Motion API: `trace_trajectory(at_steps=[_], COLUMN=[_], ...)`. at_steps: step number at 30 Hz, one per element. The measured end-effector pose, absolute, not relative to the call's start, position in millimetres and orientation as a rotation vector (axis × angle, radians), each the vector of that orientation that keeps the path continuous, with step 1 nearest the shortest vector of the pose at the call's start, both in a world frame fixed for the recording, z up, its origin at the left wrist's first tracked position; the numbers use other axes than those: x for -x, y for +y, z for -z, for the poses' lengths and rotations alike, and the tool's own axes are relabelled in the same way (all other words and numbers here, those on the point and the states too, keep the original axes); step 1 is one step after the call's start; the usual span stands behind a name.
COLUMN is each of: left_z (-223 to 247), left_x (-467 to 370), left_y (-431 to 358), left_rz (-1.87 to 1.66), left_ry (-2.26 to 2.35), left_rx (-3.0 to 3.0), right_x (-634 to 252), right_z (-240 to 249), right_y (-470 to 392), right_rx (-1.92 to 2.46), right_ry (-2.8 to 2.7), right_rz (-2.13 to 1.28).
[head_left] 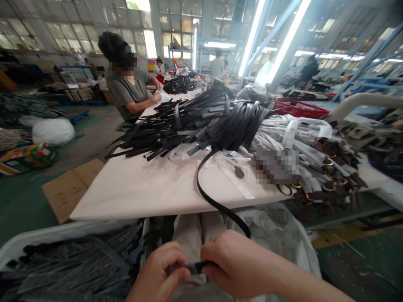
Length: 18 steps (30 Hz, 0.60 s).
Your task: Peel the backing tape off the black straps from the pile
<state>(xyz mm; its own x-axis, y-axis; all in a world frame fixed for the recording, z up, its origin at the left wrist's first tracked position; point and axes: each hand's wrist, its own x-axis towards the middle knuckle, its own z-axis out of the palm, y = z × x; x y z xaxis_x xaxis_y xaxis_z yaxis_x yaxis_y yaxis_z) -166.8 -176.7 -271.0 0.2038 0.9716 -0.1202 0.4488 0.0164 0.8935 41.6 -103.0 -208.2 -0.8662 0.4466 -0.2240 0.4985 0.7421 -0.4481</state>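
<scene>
Low in the head view, my left hand [160,272] and my right hand [233,264] meet over my lap, both pinching the near end of one black strap [208,197]. That strap curves up over the front edge of the pale table [135,188] and runs into a big pile of black straps [201,121] lying across the table's middle. To the right of that pile lies a heap of white straps with brown tabs and gold rings [317,163].
A white bin of dark straps [72,260] stands at my lower left. A plastic sack [277,235] hangs below the table on the right. Another person [129,84] sits working at the table's far left. Flat cardboard [69,188] lies on the green floor. A red crate [299,109] sits behind.
</scene>
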Motion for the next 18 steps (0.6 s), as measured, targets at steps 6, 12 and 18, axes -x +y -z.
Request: trace_trajectory(at_steps=[6, 12, 18], left_z=[265, 258, 238], left_x=[198, 210, 199], left_y=[-185, -188, -146], left_rz=[-0.549, -0.274, -0.442], left_ry=[1.595, 1.758, 1.959], left_rx=[-1.747, -2.004, -2.538], right_x=[-52, -50, -9], right_z=[214, 217, 216], right_y=[-82, -75, -62], right_rx=[-0.758, -0.767, -0.905], right_ry=[2.801, 2.988, 3.169], right_rz=[0.784, 0.693, 0.326])
